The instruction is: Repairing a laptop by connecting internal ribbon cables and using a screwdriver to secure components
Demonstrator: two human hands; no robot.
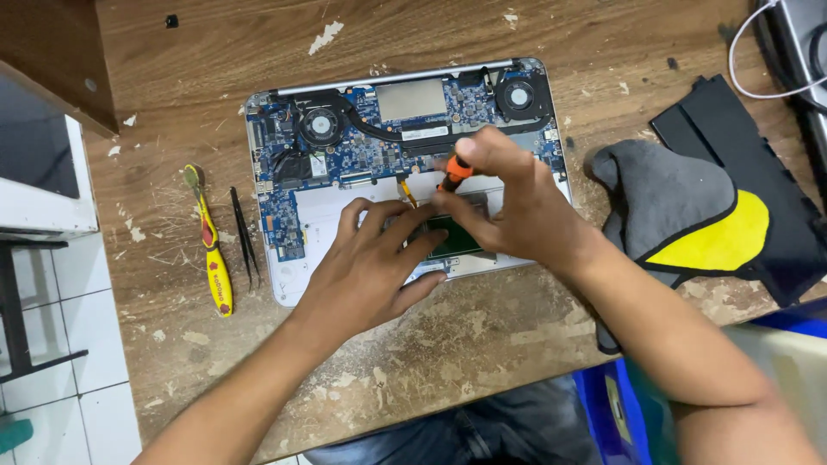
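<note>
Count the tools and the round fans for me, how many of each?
Screwdrivers: 2, orange one in the right hand, yellow one on the table
Tweezers: 1
Fans: 2, left and right
Total: 5

The light is bright and even, and it seems to come from above, because the hands only drop small soft shadows on the open laptop (pixel 405 164) and the wooden counter (pixel 482 336). The middle looks sharp, so the little parts on the blue board show well, and a bit of shine sits on the silver edge at the top. Down in the right corner the right arm (pixel 689 362) looks fuzzy and smeared.
</note>
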